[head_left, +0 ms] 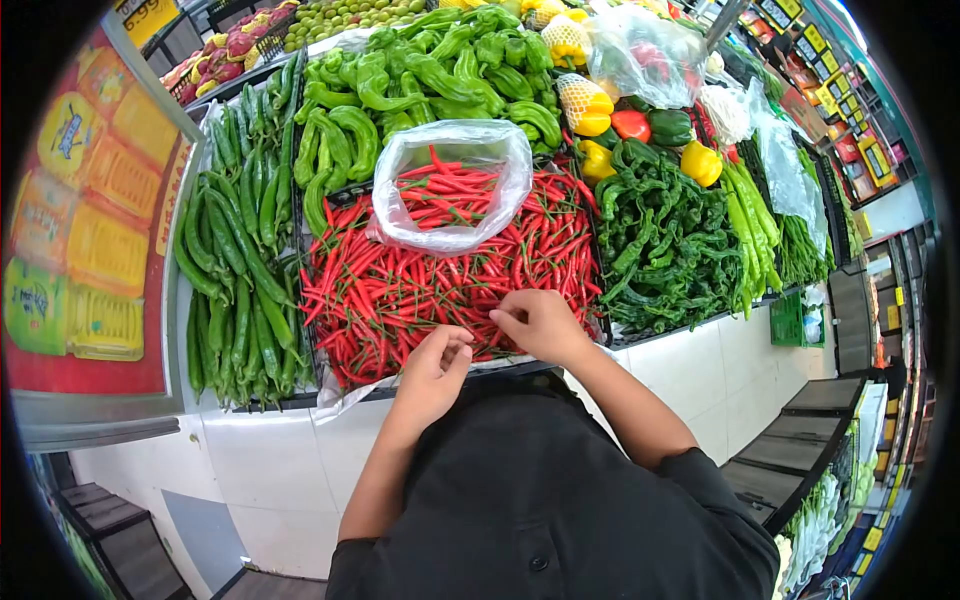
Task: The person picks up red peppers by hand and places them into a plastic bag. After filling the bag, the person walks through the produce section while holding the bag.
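Note:
A heap of small red chilies (400, 290) with green stems fills the bin in front of me. My left hand (436, 372) is at the heap's front edge, its fingers curled toward the thumb; whatever may be in them is hidden. Further right, my right hand (540, 325) is low over the chilies, thumb and fingers closed together. Its fingertips point into the heap, and I cannot make out what they pinch. Behind both hands a clear plastic bag (452, 240) rests on the heap with its mouth spread wide. More red chilies show through the opening.
Long green peppers (240, 250) lie on the left, lighter green peppers (430, 70) behind. To the right are wrinkled dark green peppers (665, 240) and yellow bell peppers (701, 164). A filmy plastic bag (645, 50) covers produce at the back. A poster panel (95, 200) stands far left.

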A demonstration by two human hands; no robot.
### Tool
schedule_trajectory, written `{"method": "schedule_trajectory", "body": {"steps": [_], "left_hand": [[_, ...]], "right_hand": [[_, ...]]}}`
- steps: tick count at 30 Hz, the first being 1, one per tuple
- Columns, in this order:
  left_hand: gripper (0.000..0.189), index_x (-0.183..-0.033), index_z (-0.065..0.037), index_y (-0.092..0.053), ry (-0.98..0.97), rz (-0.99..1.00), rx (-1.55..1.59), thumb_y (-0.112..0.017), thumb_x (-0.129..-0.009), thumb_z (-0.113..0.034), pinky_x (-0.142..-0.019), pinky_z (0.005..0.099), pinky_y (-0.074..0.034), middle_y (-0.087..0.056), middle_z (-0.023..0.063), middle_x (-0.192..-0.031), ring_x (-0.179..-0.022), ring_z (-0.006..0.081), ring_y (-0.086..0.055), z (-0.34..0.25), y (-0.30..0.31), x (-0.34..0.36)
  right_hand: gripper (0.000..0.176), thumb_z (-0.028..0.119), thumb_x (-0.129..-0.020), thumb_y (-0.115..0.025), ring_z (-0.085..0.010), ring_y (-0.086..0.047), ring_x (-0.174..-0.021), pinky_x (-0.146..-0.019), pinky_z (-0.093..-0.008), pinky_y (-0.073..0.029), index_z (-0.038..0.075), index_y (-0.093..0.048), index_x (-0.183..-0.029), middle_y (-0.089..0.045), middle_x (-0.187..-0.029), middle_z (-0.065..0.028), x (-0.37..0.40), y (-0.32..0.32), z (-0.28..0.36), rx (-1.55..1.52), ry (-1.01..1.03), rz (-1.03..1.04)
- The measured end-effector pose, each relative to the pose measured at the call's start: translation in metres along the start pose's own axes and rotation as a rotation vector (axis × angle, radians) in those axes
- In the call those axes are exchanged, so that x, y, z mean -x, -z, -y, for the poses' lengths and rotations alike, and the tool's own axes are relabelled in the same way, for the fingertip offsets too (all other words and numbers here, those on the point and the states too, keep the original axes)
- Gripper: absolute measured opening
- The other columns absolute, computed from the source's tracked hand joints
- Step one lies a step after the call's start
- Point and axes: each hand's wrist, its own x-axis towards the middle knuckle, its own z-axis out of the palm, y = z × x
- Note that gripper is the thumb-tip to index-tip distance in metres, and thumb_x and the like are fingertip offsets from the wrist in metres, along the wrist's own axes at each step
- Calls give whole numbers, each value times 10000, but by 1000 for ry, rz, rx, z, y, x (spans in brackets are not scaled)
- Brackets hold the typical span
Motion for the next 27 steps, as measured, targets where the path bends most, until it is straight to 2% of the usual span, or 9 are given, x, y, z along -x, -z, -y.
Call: {"method": "schedule_trajectory", "body": {"steps": [3, 5, 7, 10, 11, 14, 15, 19, 27], "left_hand": [[261, -1180, -5, -581, -224, -65, -131, -649, -956, -119, -790, 307, -512, -636, 87, -1010, -923, 169, -630, -17, -13, -5], [257, -1193, 8, -559, -394, -78, -210, -616, -971, -107, -812, 341, -525, -637, 115, -971, -924, 212, -651, -27, -19, -12], [207, -1156, 8, -548, -215, 4, -65, -579, -1006, -131, -791, 331, -526, -629, 102, -911, -858, 192, -644, -27, -19, -11], [169, -1082, -8, -532, -61, 1, 211, -523, -1055, -174, -752, 310, -521, -600, 68, -826, -759, 154, -611, -12, -14, -14], [177, -1055, -15, -528, -29, -20, 313, -503, -1070, -190, -738, 303, -518, -587, 54, -799, -726, 139, -597, -6, -11, -15], [176, -1036, -52, -516, 56, -139, 610, -493, -1080, -221, -698, 284, -496, -489, -10, -760, -695, 116, -542, -1, -1, -13], [156, -1073, -60, -515, 62, -147, 701, -499, -1074, -215, -737, 293, -490, -465, -9, -784, -736, 123, -542, 2, 2, -12], [140, -1152, -72, -512, 97, -146, 965, -525, -1046, -162, -840, 361, -493, -480, 9, -860, -838, 145, -548, 12, 9, -8], [328, -1339, -78, -457, 162, -179, 1051, -527, -1023, -133, -911, 424, -519, -561, 13, -976, -976, 168, -602, 21, 3, -5]], "right_hand": [[206, 179, -970, -690, -40, -593, -698, -600, -261, -473, -4, -671, -876, -646, -720, -11, 3, 17, 17, -315, -105, 90], [190, 170, -985, -673, -56, -605, -715, -636, -256, -492, -9, -670, -921, -663, -764, -3, 1, 12, 23, -649, -43, 137], [169, 150, -1006, -647, -83, -631, -809, -728, -263, -525, -18, -662, -1011, -687, -884, -19, -1, 13, 27, -852, -22, 230], [177, 153, -1012, -638, -97, -641, -906, -773, -286, -535, -21, -666, -1028, -693, -971, -48, -8, 3, 11, -892, 85, 126], [166, 147, -987, -663, -155, -660, -919, -793, -320, -537, -4, -672, -1055, -686, -1002, -79, -12, -3, -1, -796, 36, 59], [146, 120, -928, -687, -254, -668, -856, -786, -376, -543, 34, -674, -1045, -660, -933, -103, -10, 2, -7, 14, 204, -103], [177, 118, -856, -708, -350, -642, -908, -820, -435, -532, 59, -683, -1021, -639, -939, -143, -8, -5, -16, 141, 279, -173], [173, 144, -819, -725, -338, -622, -863, -796, -454, -512, 59, -698, -968, -654, -899, -123, -7, -23, -34, 344, 320, -203], [83, 76, -838, -717, -333, -600, -849, -804, -431, -481, 49, -695, -913, -645, -841, -112, -8, 0, -15, 316, 320, -270]]}}
